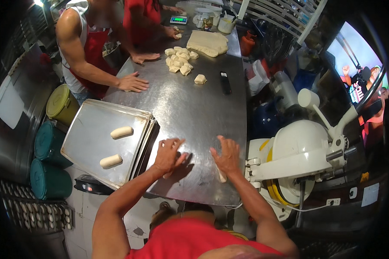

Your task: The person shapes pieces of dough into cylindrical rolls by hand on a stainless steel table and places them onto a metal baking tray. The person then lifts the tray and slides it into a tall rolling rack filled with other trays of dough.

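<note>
Rolling dough at lower centre: left hand (168, 153) spread flat; right hand (226, 156) spread on a dough piece (221, 175); soft, light, probably tacky; best handled by gentle palm pressure along its middle.

Tray stack (136, 118) on counter (199, 108) near-left w/ 2 dough rolls (121, 132) on it; dough pieces (179, 59) far end, mixer (300, 151) right of counter.
</note>
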Demonstrator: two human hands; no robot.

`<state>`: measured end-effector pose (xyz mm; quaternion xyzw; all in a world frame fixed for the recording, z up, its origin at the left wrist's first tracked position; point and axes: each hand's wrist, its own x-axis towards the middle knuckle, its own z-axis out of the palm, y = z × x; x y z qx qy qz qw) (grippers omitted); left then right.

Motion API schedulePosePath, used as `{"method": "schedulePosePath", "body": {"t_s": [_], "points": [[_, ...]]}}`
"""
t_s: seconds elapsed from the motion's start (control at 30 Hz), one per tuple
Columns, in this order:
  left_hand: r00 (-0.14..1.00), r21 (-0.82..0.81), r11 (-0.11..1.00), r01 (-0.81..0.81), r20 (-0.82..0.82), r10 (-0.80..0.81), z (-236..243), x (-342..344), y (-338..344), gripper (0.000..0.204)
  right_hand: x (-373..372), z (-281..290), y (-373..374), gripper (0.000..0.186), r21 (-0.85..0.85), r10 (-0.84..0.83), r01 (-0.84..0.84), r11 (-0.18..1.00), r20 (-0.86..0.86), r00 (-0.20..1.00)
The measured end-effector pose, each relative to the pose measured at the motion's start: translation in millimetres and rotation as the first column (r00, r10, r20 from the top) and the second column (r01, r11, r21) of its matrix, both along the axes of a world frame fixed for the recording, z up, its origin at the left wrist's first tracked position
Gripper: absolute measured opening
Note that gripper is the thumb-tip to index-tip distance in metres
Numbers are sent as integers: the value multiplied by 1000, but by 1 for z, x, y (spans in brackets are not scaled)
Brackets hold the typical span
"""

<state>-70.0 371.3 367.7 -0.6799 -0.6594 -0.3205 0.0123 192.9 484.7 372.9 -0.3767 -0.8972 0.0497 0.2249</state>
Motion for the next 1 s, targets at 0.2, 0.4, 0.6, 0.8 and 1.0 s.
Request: {"method": "schedulePosePath", "body": {"t_s": [0.2,0.4,0.6,0.8,1.0], "points": [[971,-265,951,159,-133,-200,-28,9,22,46,-24,-47,9,64,-120,110,-102,987,57,992],[960,-237,953,186,-161,-228,-35,4,23,59,-22,-29,13,66,-200,146,-117,973,141,979],[968,-265,951,159,-149,-203,-42,8,-1,62,-14,-45,-6,69,-28,159,-157,987,156,975],[957,-333,920,205,-128,-260,-30,5,-2,69,-10,-20,-14,71,-148,203,-178,973,175,963],[973,-249,952,177,-102,-208,-41,12,-15,68,3,-48,-25,75,-137,109,-79,987,223,969]]}}
